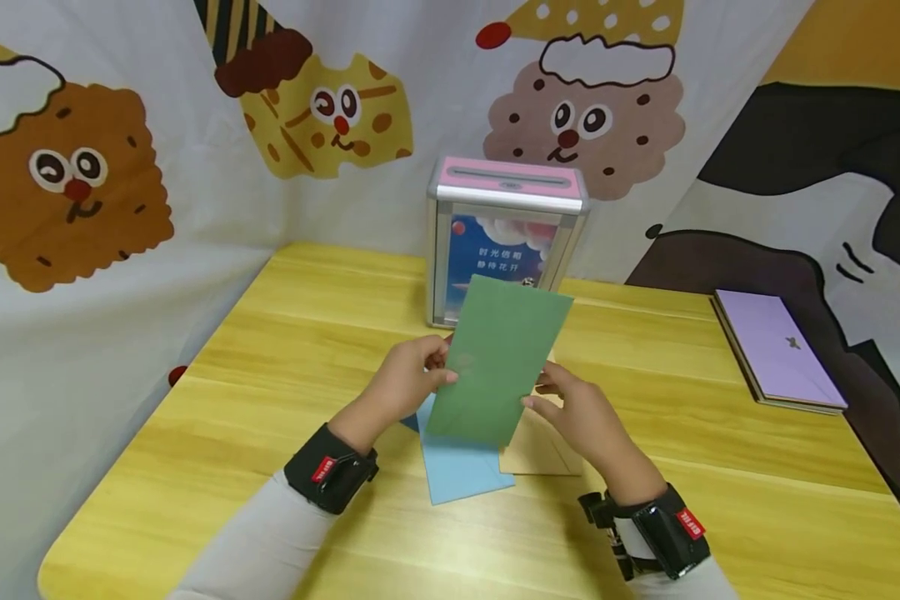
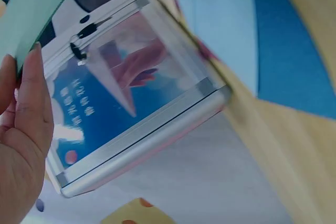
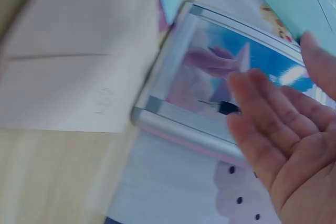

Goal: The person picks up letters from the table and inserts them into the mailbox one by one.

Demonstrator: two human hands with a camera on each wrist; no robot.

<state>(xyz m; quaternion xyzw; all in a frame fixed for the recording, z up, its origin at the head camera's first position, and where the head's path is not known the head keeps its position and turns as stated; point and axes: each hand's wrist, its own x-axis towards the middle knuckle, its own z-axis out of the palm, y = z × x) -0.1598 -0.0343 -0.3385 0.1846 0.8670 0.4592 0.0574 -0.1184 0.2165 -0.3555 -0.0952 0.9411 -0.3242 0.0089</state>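
Note:
A green envelope [image 1: 498, 358] is held up in front of the person, tilted, above other envelopes on the table. The left hand [image 1: 405, 375] pinches its left edge between thumb and fingers; the left wrist view shows this pinch [image 2: 26, 77] too. At the right edge is the right hand [image 1: 581, 412], its thumb close to the paper. In the right wrist view that hand's fingers [image 3: 268, 108] are extended and relaxed, gripping nothing. Beneath the green envelope lie a light blue envelope [image 1: 465, 471] and a tan envelope [image 1: 540, 450], partly hidden. A darker blue envelope [image 2: 294, 45] shows beside the light blue one.
Behind the hands stands a clear-fronted letter box [image 1: 506, 192] with a pink slotted top; keys [image 2: 79, 45] hang at its front. Lilac envelopes [image 1: 780, 346] lie stacked at the table's right. A cartoon-printed cloth [image 1: 420, 108] hangs behind the wooden table [image 1: 270, 333].

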